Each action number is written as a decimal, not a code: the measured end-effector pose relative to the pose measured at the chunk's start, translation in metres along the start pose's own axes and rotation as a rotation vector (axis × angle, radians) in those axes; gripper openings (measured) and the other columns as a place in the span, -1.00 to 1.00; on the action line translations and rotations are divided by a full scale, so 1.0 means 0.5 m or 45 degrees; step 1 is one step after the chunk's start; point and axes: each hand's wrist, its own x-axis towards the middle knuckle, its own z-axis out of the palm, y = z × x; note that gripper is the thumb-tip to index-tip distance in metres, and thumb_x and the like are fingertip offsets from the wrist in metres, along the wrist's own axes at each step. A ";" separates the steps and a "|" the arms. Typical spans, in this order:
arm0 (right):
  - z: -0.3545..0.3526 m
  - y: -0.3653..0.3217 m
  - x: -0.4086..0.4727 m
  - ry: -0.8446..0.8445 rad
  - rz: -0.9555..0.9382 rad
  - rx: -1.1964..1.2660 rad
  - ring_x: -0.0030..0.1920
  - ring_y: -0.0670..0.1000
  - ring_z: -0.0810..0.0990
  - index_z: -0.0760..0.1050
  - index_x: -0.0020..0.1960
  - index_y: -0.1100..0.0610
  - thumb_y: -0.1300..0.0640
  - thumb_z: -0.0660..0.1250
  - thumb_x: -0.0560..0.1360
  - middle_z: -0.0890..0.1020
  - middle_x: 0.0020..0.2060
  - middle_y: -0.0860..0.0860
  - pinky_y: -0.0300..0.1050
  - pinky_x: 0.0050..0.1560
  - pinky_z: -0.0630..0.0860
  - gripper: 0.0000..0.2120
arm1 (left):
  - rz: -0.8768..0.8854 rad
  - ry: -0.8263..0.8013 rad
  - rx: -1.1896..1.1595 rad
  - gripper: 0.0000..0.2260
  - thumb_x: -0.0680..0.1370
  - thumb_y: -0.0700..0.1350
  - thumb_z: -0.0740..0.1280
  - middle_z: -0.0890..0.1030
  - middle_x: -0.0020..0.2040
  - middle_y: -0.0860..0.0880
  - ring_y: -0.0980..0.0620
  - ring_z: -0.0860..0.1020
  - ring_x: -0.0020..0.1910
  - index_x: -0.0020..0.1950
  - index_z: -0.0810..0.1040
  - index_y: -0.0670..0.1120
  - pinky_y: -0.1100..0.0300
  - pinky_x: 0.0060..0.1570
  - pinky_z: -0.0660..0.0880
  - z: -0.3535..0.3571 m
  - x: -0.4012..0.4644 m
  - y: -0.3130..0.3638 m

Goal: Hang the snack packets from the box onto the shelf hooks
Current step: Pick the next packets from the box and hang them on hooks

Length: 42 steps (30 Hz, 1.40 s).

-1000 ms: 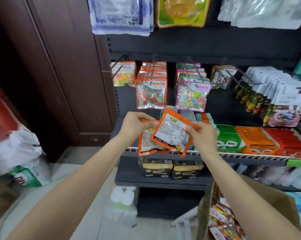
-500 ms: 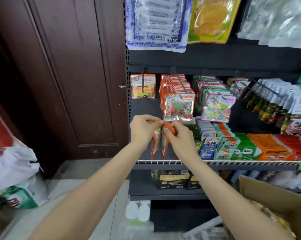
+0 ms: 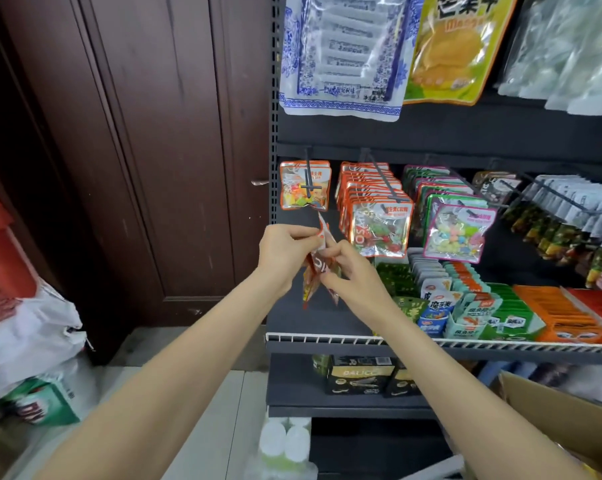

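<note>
On my far left a dark wooden door (image 3: 137,150) fills the view, white sacks (image 3: 26,341) slumped below it. Now my left hand (image 3: 282,251) comes in, fingers curled and pinching the top of the orange snack packets (image 3: 315,268). They hang edge-on to me, long axis near vertical, tops tilted up toward the leftmost hook (image 3: 308,178), bottoms pointing at the floor. My right hand (image 3: 351,271) meets them just beside the left, thumb and fingers clamped on the same packets. They sit in front of the shelf (image 3: 327,339), just below the lone orange pack (image 3: 304,185) on that hook, not yet on it. Compared with half a second ago, both hands have lifted closer to that hook; a second ago the packets faced me flat, labels showing. Further right, a full row of orange packs (image 3: 379,223), then pink-edged candy packs (image 3: 459,230). Up top, a yellow mango bag (image 3: 448,50) reads "Mango". Low down, a black box (image 3: 360,375) reads "DALICO", I think. Bottom right, the cardboard box (image 3: 542,410).
</note>
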 end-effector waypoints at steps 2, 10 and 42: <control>-0.011 -0.006 0.013 -0.027 -0.010 0.044 0.07 -0.27 0.52 0.49 0.08 0.08 0.31 0.22 0.51 0.53 0.11 -0.21 -0.32 0.00 0.47 -0.79 | 0.047 0.016 0.077 -0.88 0.46 -0.26 0.43 0.68 -0.17 -0.05 -0.03 0.65 -0.11 -0.12 0.68 -0.05 0.13 -0.19 0.61 -0.017 0.002 0.000; -0.038 -0.027 0.105 0.388 0.136 0.043 -0.09 -0.04 0.58 0.56 0.01 0.09 0.18 0.43 0.44 0.59 -0.18 -0.06 -0.20 -0.09 0.48 -0.85 | 0.173 -0.078 0.261 -0.89 0.39 -0.24 0.50 0.68 -0.20 -0.04 -0.05 0.65 -0.13 -0.23 0.67 -0.02 0.01 -0.04 0.60 -0.056 0.021 0.022; -0.008 -0.023 0.219 0.714 0.041 -0.303 -0.47 -0.11 0.27 0.28 -0.23 0.14 0.20 0.31 0.53 0.34 -0.45 -0.05 -0.29 -0.45 0.20 -0.76 | 0.480 0.486 0.662 -0.94 0.51 -0.13 0.39 0.62 -0.12 0.04 0.12 0.54 -0.09 -0.09 0.65 -0.09 0.44 -0.25 0.33 -0.167 0.120 0.059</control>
